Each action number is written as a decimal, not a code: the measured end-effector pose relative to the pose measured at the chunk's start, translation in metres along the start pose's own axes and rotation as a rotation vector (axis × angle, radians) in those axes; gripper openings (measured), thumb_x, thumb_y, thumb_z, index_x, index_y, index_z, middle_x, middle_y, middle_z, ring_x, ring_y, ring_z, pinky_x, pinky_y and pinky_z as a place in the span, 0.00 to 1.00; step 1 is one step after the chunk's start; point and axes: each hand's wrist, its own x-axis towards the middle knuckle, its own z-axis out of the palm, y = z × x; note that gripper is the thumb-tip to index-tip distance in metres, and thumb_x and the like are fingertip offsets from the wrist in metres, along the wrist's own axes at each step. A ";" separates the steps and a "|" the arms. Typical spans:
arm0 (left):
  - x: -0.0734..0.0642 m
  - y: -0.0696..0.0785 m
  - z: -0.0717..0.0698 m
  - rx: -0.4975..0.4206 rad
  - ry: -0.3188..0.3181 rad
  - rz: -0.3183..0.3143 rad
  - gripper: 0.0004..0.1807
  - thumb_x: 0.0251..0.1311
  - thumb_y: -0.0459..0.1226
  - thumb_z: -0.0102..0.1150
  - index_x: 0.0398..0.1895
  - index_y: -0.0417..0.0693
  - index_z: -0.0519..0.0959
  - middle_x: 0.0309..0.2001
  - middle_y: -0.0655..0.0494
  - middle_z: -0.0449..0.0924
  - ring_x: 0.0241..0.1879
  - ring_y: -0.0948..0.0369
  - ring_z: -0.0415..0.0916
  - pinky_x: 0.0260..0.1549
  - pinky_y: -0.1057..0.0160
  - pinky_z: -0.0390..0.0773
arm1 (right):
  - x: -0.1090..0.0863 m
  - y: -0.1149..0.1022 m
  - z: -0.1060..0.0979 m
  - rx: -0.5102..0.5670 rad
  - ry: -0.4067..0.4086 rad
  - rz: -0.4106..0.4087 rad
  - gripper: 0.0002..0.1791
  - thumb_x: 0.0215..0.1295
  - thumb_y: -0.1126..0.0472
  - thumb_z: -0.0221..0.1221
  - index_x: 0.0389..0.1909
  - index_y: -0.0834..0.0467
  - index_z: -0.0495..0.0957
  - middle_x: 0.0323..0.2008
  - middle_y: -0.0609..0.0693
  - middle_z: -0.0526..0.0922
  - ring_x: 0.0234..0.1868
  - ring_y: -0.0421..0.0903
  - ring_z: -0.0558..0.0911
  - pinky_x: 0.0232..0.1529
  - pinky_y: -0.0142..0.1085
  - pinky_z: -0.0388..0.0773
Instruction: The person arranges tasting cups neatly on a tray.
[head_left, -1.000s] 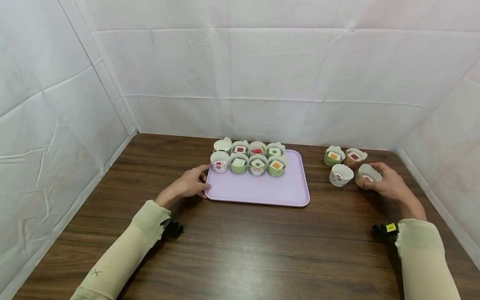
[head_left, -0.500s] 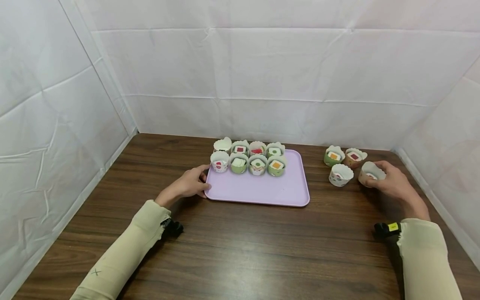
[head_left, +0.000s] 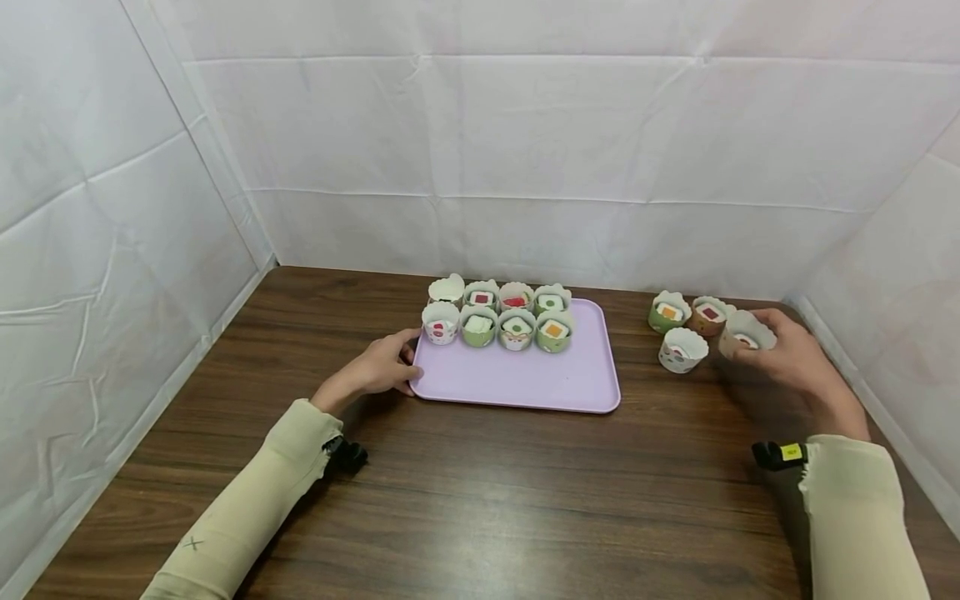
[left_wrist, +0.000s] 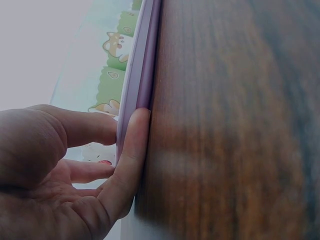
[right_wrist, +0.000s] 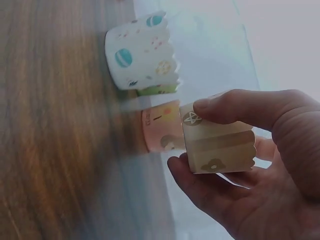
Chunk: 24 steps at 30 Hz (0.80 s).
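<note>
My right hand [head_left: 795, 354] grips a pale paper baking cup [head_left: 747, 333] by its sides, thumb on one side and fingers on the other. In the right wrist view that cup [right_wrist: 220, 142] hangs above the table, a small white piece lying inside it in the head view. Three more baking cups stand close by: a white one [head_left: 682, 357], a green one [head_left: 661, 321] and a brown one [head_left: 701, 323]. At the lilac tray [head_left: 517, 379], my left hand [head_left: 384, 364] holds the left rim; the left wrist view shows fingertips on the tray edge [left_wrist: 137, 75].
Two rows of filled baking cups [head_left: 478, 337] stand along the back of the tray. The dark wooden table [head_left: 487, 492] reaches back to a white cloth wall [head_left: 525, 167], with white cloth on the left and right too.
My right hand has lifted the baking cup and moved it slightly to the right and back, away from the white cup. The left hand stays at the tray.
</note>
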 end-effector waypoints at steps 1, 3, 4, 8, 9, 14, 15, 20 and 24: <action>0.000 0.000 0.000 0.000 0.000 -0.001 0.41 0.66 0.24 0.58 0.80 0.34 0.53 0.44 0.41 0.70 0.29 0.58 0.81 0.31 0.60 0.92 | 0.000 -0.002 -0.001 0.003 -0.006 0.003 0.40 0.65 0.55 0.68 0.70 0.72 0.62 0.60 0.74 0.72 0.52 0.65 0.72 0.43 0.41 0.69; 0.000 0.000 0.000 0.002 -0.001 -0.002 0.41 0.66 0.24 0.58 0.80 0.34 0.53 0.44 0.41 0.70 0.29 0.58 0.81 0.31 0.60 0.92 | 0.000 -0.007 -0.002 0.008 -0.018 0.006 0.41 0.66 0.53 0.68 0.70 0.71 0.62 0.62 0.74 0.71 0.54 0.67 0.72 0.45 0.46 0.71; 0.000 0.000 0.000 0.004 -0.001 -0.002 0.41 0.66 0.24 0.58 0.80 0.34 0.53 0.44 0.41 0.70 0.29 0.58 0.81 0.31 0.60 0.92 | 0.000 -0.010 -0.002 0.007 -0.021 0.007 0.42 0.67 0.51 0.68 0.71 0.71 0.62 0.62 0.74 0.71 0.56 0.67 0.72 0.46 0.49 0.73; 0.001 0.000 0.001 0.015 -0.002 -0.004 0.41 0.66 0.24 0.58 0.80 0.35 0.54 0.43 0.41 0.70 0.29 0.58 0.81 0.31 0.60 0.92 | 0.000 -0.020 -0.004 -0.006 -0.021 -0.002 0.43 0.66 0.48 0.68 0.71 0.69 0.62 0.63 0.73 0.71 0.58 0.68 0.72 0.49 0.57 0.72; 0.001 0.000 0.001 0.017 -0.003 -0.005 0.41 0.66 0.24 0.58 0.80 0.35 0.54 0.43 0.41 0.70 0.29 0.58 0.81 0.31 0.60 0.92 | -0.001 -0.022 -0.004 -0.004 -0.017 -0.007 0.43 0.66 0.47 0.68 0.71 0.69 0.62 0.63 0.72 0.71 0.58 0.68 0.72 0.49 0.57 0.72; 0.001 0.001 0.001 0.020 -0.005 -0.009 0.41 0.66 0.25 0.58 0.81 0.35 0.54 0.44 0.41 0.70 0.29 0.58 0.81 0.31 0.60 0.92 | -0.002 -0.039 -0.006 0.008 -0.007 -0.031 0.43 0.66 0.46 0.68 0.70 0.69 0.63 0.62 0.72 0.72 0.57 0.67 0.73 0.47 0.50 0.72; 0.001 0.001 0.001 0.019 -0.004 -0.010 0.41 0.66 0.24 0.58 0.81 0.35 0.54 0.43 0.41 0.70 0.29 0.57 0.81 0.31 0.60 0.92 | -0.002 -0.042 -0.006 0.005 -0.011 -0.036 0.43 0.66 0.46 0.68 0.70 0.69 0.63 0.61 0.72 0.72 0.57 0.67 0.73 0.47 0.49 0.73; 0.001 0.000 0.001 0.011 -0.005 -0.006 0.41 0.66 0.24 0.58 0.81 0.35 0.54 0.43 0.42 0.70 0.28 0.58 0.81 0.31 0.60 0.92 | -0.004 -0.060 -0.004 -0.018 -0.026 -0.057 0.43 0.66 0.44 0.68 0.71 0.65 0.63 0.59 0.69 0.75 0.53 0.62 0.76 0.42 0.43 0.74; 0.001 0.000 0.000 0.006 -0.004 -0.007 0.41 0.66 0.24 0.58 0.81 0.35 0.54 0.44 0.41 0.70 0.29 0.58 0.81 0.31 0.60 0.92 | -0.004 -0.074 0.000 -0.011 -0.034 -0.075 0.43 0.65 0.43 0.69 0.71 0.62 0.64 0.57 0.66 0.77 0.52 0.59 0.76 0.42 0.41 0.75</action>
